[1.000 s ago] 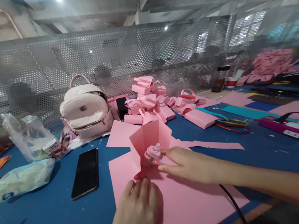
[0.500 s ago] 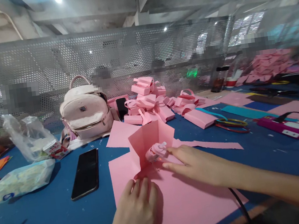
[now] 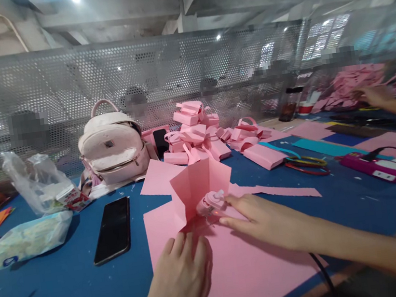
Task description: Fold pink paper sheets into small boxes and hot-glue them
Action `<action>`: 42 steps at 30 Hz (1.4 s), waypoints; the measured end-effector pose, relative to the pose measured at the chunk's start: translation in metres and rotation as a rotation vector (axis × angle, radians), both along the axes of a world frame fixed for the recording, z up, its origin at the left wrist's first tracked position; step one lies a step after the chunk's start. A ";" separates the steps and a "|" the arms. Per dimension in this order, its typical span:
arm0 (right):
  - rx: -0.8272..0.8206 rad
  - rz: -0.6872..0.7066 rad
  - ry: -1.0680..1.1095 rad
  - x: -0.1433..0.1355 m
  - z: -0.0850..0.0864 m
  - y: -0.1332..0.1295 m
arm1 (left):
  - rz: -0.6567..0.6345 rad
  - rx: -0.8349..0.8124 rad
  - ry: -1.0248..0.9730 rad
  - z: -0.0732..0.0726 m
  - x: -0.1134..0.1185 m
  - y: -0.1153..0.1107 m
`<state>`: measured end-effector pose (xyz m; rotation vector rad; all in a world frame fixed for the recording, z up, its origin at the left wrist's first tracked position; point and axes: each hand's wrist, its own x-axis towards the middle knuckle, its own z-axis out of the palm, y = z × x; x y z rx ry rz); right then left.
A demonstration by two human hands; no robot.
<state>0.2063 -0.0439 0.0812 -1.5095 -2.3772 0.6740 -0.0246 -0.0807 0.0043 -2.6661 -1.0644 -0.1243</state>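
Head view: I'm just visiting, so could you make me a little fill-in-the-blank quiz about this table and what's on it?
The tool in the right hand is coloured ____.
In the picture, the backpack stands to the ____ of the heap of folded paper.
The colour of the table is ____.

Missing words: pink; left; blue.

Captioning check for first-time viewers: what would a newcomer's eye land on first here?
Probably the right hand holding a pink tool, apparently a glue gun, by the upright folded pink paper at the centre, with the left hand curled just nearer the camera. Next, the heap of pink paper pieces behind, then the pale backpack to its left and the black smartphone lying flat on the blue table.
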 end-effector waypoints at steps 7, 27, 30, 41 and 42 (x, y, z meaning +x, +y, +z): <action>0.021 0.008 0.032 -0.002 0.005 -0.002 | 0.008 -0.043 -0.044 -0.003 -0.002 0.002; 0.020 -0.081 -0.128 0.005 -0.007 -0.003 | 0.024 -0.108 -0.043 0.005 0.001 0.001; 0.039 -0.086 -0.131 0.007 -0.008 -0.004 | 0.031 -0.104 -0.046 0.004 0.001 0.002; 0.080 -0.089 -0.118 0.015 -0.008 -0.003 | 0.020 -0.087 -0.058 0.005 -0.001 0.001; 0.079 -0.091 -0.108 0.016 -0.009 -0.003 | 0.018 -0.091 -0.057 0.005 0.000 0.001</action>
